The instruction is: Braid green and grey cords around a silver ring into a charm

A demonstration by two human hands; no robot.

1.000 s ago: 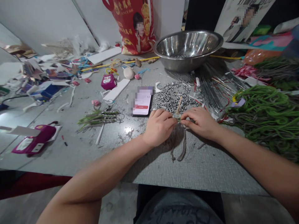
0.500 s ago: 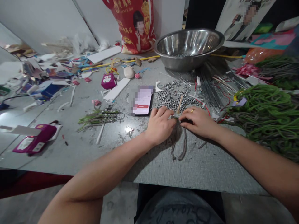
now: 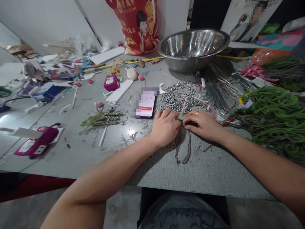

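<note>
**Both hands pinching cord, mid-counter**

Left hand (image 3: 164,127) and right hand (image 3: 202,124) are meeting fingertip to fingertip on the counter (image 3: 209,171). Both are curled closed and pinching the far end of a cord (image 3: 188,149). The cord is lying flat, its two tails trailing near, toward the person. Knuckles are hiding what the fingertips are doing at the join.

A stick (image 3: 183,106) is poking up, tilted, just far of the fingertips. I can't tell whether either hand is gripping it.

My read on doing this well:
- The pinch point is looking tiny, so the hands should be working close together, with wrists resting on the counter.
- The tails should be lying free and untwisted.
- Loose nuts (image 3: 175,97) are sitting just far of the knuckles, and a careless sweep risks scattering them.

Materials:
- Cord: dull grey-brown, fuzzy, limp.
- Stick: pale, thin, wood-looking.
- Nuts: small, shiny metal rings in a flat pile.
- Counter: grey, woven-look texture.
- Phone (image 3: 145,105): glossy slab, lying left of the nuts.
- Bowl (image 3: 181,65): polished steel, round, sitting far.
- Wires (image 3: 219,92): thin, straight, fanning right of the nuts.
- Green cords (image 3: 269,111): bulky tangled heap, far right.
</note>
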